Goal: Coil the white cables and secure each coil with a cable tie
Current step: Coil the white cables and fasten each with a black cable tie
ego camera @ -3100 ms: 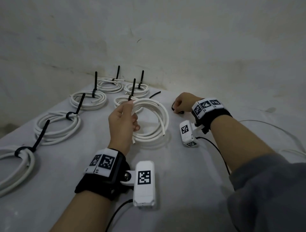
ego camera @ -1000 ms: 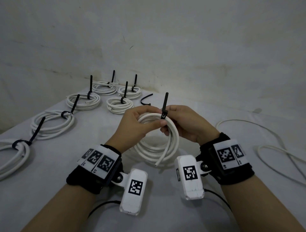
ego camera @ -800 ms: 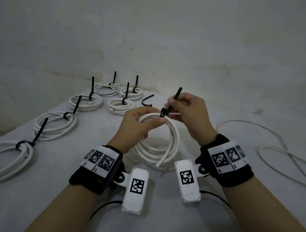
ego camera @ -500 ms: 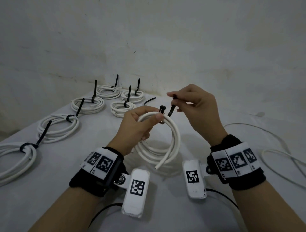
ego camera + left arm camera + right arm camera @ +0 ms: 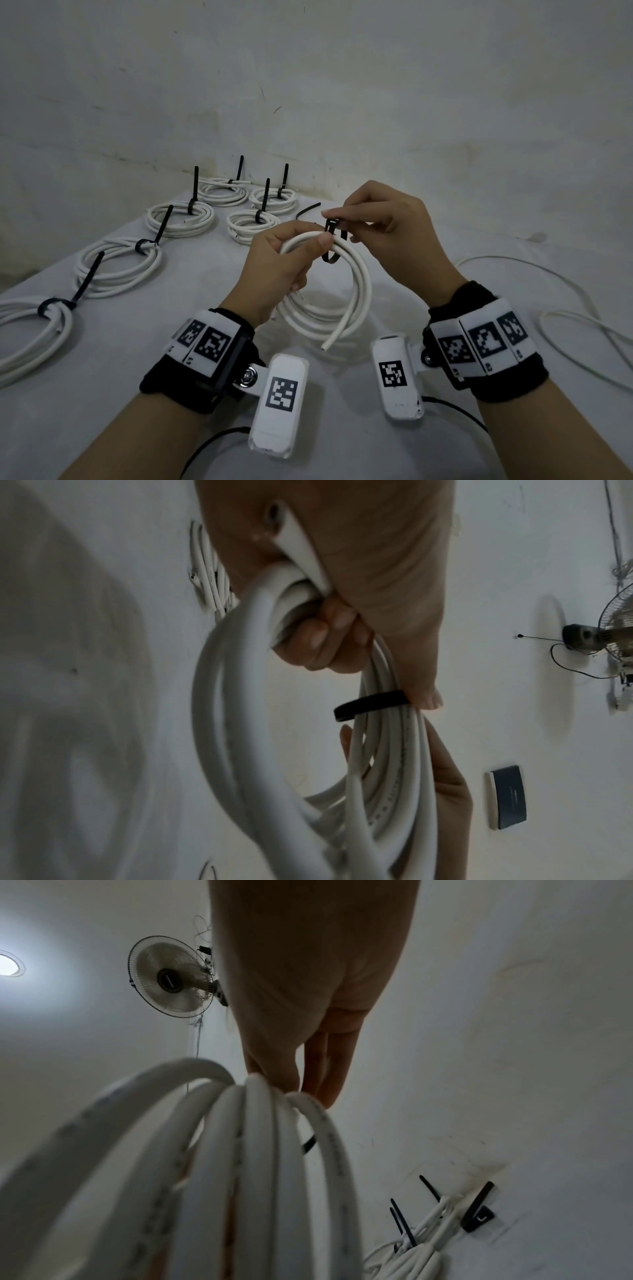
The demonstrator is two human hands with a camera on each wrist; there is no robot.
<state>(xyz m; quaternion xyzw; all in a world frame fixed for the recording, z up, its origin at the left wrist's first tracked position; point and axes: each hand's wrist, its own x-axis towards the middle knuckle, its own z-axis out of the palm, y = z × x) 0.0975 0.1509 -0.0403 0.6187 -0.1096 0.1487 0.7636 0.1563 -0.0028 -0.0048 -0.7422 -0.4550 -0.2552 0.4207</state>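
Head view is showing the left hand (image 5: 277, 263) holding the white coil (image 5: 337, 291) up above the worktop (image 5: 120, 359), its fingers curled round the bunched turns with the thumb pressing on top. The right hand (image 5: 387, 233) is pinching the black cable tie (image 5: 331, 240), which is looping loosely round the turns just beside the left thumb; the band is not yet sitting snug.

The cable is looking stiff and springy, light enough for one hand, and its free cut end (image 5: 325, 346) is sticking out at the bottom, so I judge the turns would spring apart if the left grip slackened. The best hold is staying right next to the tie. The tie itself is thin and probably slick, so pinching its tail close to the head should serve best.

Six finished coils (image 5: 120, 263) are lying along the left and far side, well apart from the hands. A spare tie (image 5: 308, 209) is lying behind the hands, and a loose uncoiled cable (image 5: 561, 308) is trailing to the right. Nothing is blocking the work.
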